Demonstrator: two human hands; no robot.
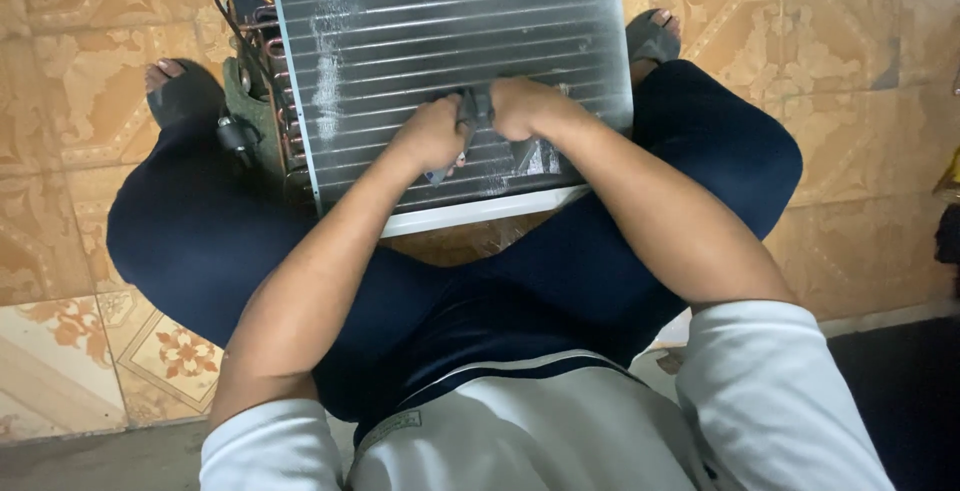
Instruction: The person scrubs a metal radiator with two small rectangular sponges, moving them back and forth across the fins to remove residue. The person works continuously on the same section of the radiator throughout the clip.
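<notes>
Here I see both hands clenched on one small dark tool (474, 111), held against the finned coil (450, 61) near its lower edge. My left hand (430, 138) grips the lower part, my right hand (525, 108) the top. The coil stands on the tiled floor (60, 201) between my knees, copper tubes (262, 11) along its left side.

Single view: head-worn camera; faces steeply down, close over the lap; takes in both forearms, crossed legs, tiled floor (60, 201).
</notes>
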